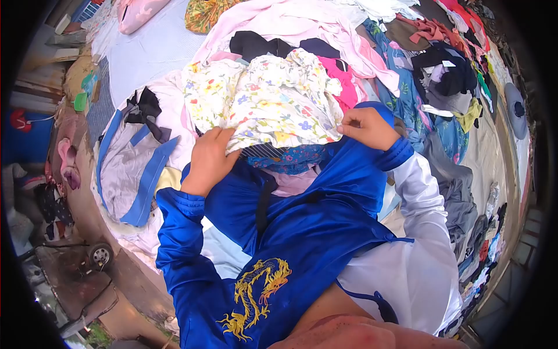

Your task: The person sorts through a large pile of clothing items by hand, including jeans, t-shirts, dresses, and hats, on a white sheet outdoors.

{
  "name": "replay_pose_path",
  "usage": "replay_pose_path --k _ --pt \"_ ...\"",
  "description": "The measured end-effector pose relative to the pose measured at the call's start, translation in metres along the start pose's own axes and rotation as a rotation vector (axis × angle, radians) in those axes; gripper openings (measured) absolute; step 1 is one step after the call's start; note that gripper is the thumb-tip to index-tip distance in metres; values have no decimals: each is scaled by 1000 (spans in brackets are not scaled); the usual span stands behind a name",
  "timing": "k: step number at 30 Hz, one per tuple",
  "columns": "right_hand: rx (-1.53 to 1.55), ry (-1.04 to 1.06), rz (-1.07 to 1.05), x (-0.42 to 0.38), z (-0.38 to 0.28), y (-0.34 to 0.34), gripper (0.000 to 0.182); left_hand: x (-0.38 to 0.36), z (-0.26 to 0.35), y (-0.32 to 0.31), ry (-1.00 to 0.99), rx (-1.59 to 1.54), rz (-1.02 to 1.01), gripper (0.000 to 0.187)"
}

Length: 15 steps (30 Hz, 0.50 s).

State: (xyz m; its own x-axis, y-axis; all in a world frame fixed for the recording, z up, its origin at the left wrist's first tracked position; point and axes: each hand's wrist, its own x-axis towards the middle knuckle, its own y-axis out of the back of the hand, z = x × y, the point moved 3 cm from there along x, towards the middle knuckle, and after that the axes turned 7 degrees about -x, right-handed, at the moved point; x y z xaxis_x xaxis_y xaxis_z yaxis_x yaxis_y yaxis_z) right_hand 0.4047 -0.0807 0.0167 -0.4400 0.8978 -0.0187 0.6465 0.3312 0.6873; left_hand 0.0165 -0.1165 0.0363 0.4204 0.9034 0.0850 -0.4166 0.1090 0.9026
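Observation:
A white garment with a colourful flower print (276, 104) is spread across my lap and the clothes in front of me. On the left, my left hand (209, 160) is closed on its near edge, the fingers partly hidden by the cloth. At the opposite corner, my right hand (367, 128) pinches the same edge between thumb and fingers. Below the edge show a blue flowered cloth (302, 158) and a pink cloth (293, 181), between my blue-clad legs. Beyond the flowered garment lie a black garment (258, 46) and a bright pink piece (339, 81).
Left of me lies a grey garment with blue trim (131, 166), a black piece (144, 110) on it. A pale pink cloth (285, 20) stretches behind. Heaped clothes (444, 75) lie on the right, with a grey hat (515, 107) farther out. A small wheel (101, 256) is at lower left.

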Motion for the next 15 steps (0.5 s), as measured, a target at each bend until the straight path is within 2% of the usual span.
replay_pose_path --k 1,2,3,4,5,8,9,12,15 --pt "-71 -79 -151 -5 14 -19 22 -11 -8 -28 48 -42 -272 52" --pt "-73 -105 26 -4 27 -33 21 -18 -16 -50 75 -68 -531 58" --pt "-52 -137 65 3 32 -39 21 -19 -22 -65 99 -94 -781 63" --pt "-32 -168 106 14 37 -43 21 -5 -14 -68 202 -145 -798 66" --pt "-12 -200 149 24 44 -46 21 3 -25 -87 134 -256 -591 61" --pt "-191 -232 154 70 95 -66 22 43 -53 -111 275 -158 -306 45" --pt "-288 -266 77 83 111 -75 24 50 -75 -126 323 -73 -246 41" --pt "-528 -338 -140 100 124 -101 33 55 -105 -143 323 28 -295 41" --pt "-651 -293 -106 100 110 -126 39 67 -106 -146 372 44 -318 43"
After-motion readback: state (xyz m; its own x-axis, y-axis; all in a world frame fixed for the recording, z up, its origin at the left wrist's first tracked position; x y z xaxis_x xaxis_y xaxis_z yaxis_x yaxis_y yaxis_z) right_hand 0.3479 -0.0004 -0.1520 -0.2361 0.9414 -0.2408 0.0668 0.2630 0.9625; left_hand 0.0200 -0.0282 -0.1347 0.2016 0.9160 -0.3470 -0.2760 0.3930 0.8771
